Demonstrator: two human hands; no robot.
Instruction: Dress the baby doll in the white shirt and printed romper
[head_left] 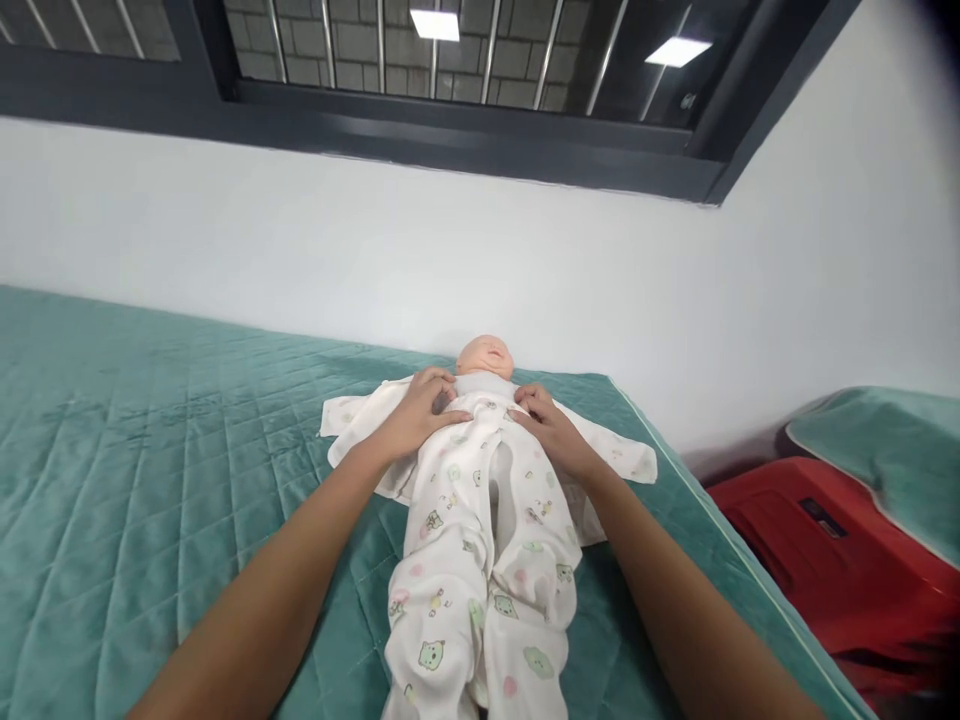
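Observation:
A baby doll [486,356] lies on its back on the green quilted mat, its head towards the wall. White baby trousers [454,490] with small animal prints cover its legs and reach up to its belly. My left hand [424,408] is closed on the trousers' waistband at the left, thumb over the cloth. At the right side of the waistband my right hand [547,418] grips in the same way, fingers curled. Under the doll a white baby shirt [619,450] is spread, its sleeves out to both sides. The doll's arms cannot be made out.
The green quilted mat [187,480] covers the surface and ends at a piped edge on the right. Beyond that edge stands a red plastic stool [832,560] with green cloth [892,450] on it. A white wall [300,240] and a dark-framed window [465,130] lie behind.

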